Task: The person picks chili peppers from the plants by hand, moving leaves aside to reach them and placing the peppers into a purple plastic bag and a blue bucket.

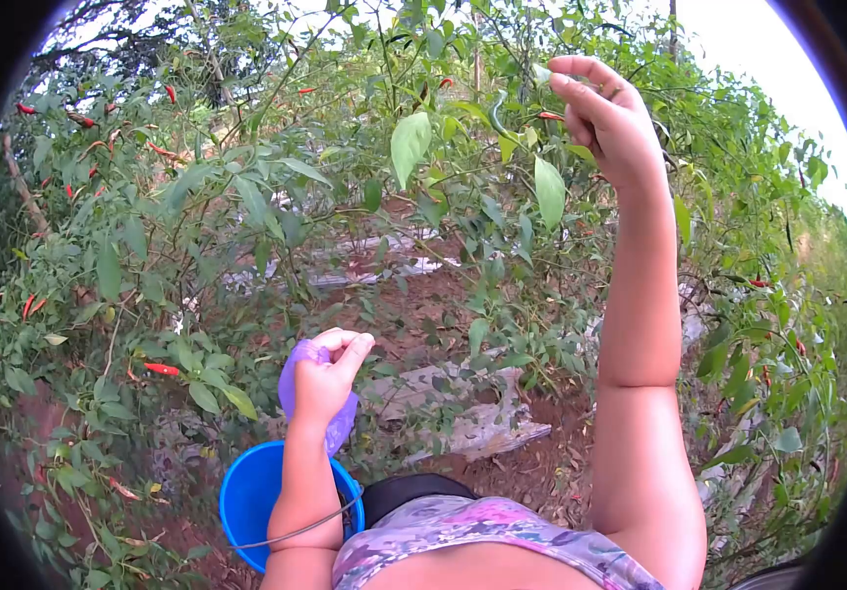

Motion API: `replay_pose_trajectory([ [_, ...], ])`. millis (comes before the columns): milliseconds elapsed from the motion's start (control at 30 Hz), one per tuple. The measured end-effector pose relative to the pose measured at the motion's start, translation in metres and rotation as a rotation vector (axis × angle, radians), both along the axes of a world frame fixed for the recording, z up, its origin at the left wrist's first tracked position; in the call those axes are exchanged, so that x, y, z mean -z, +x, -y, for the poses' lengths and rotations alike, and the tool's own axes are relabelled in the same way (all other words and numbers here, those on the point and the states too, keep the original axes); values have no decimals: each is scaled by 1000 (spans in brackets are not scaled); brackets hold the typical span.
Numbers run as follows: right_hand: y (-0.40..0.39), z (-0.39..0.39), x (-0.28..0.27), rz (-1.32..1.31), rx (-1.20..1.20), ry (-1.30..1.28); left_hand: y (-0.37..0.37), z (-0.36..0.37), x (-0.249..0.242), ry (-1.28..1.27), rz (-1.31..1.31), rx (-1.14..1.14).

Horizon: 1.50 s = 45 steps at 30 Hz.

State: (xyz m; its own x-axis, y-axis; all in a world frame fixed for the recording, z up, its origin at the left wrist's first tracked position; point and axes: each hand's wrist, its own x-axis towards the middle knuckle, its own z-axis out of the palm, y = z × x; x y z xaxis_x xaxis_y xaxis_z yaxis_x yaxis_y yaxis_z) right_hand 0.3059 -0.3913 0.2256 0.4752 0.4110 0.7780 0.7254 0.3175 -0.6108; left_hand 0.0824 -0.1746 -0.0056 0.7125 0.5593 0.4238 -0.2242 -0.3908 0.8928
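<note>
At the lower edge, a blue bucket is partly covered by the left forearm, over which its thin handle is passed; the bucket's contents cannot be made out. The fingers of the left hand are curled, with thumb and forefinger brought together. A purple plastic bag is bunched against this hand and partly hidden by it; whether anything is pinched at the fingertips cannot be told.

Open room is left between the two arms, above bare soil and torn plastic sheeting. The right hand is raised among the upper branches, thumb and forefinger nearly closed at a pale leaf; whether it is gripped cannot be told. An orange-red chilli is seen just beside the curled fingers, and a green chilli is hung near them, to the left.

More red chillies are scattered through the foliage on the left, many half covered by leaves. Farther back, stems are blurred together below pale sky.
</note>
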Motion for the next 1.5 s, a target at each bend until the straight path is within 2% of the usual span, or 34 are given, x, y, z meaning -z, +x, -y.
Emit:
replay_pose_trajectory([
  [100,-37,-29,-44,203,174,-170,1,0,4,12,49,-14],
  [133,-46,-41,-56,208,164,-171,2,0,5,17,93,-12],
  [200,-54,-64,-77,441,215,-565,1,1,5,18,89,-24],
  [233,-36,-85,-71,641,329,-621,0,2,5,20,83,-26],
  [300,-22,-112,-71,831,296,-815,-2,1,7,-13,80,-31],
  [333,-20,-117,-70,839,286,-816,-3,0,8,-41,76,-25],
  [400,-20,-120,-65,861,292,-1066,-5,-3,9,-26,78,-36],
  [500,-19,-123,-60,878,377,-1161,-7,-3,9,-43,70,-35],
  [633,-21,-105,-48,729,307,-1152,-8,0,8,-73,68,-24],
  [700,-22,-99,-44,748,349,-1234,-7,0,9,-61,61,-23],
  [833,-28,-80,-21,676,192,-1147,-1,2,1,-37,45,-3],
  [900,-31,-76,-12,730,342,-1200,9,1,-5,-39,52,28],
  [967,-15,-70,7,798,105,-915,21,6,-18,-21,124,50],
  [1033,-22,-71,14,543,143,-786,32,9,-27,-19,155,69],
  [1100,-6,-74,17,503,141,-710,39,13,-39,19,91,66],
  [1167,0,-76,18,434,132,-547,47,19,-38,13,140,79],
  [1200,16,-82,25,378,-52,-440,48,23,-39,-2,169,102],
  [1267,44,-98,32,274,-120,-358,49,22,-35,-7,150,146],
  [1333,21,-85,25,513,210,-510,48,26,-28,11,148,163],
  [1400,11,-74,37,508,256,-222,40,27,-23,-21,85,209],
  [1433,16,-67,31,284,208,-266,35,29,-17,-46,82,221],
  [1500,-12,-33,39,262,271,44,24,24,0,-52,12,243],
])
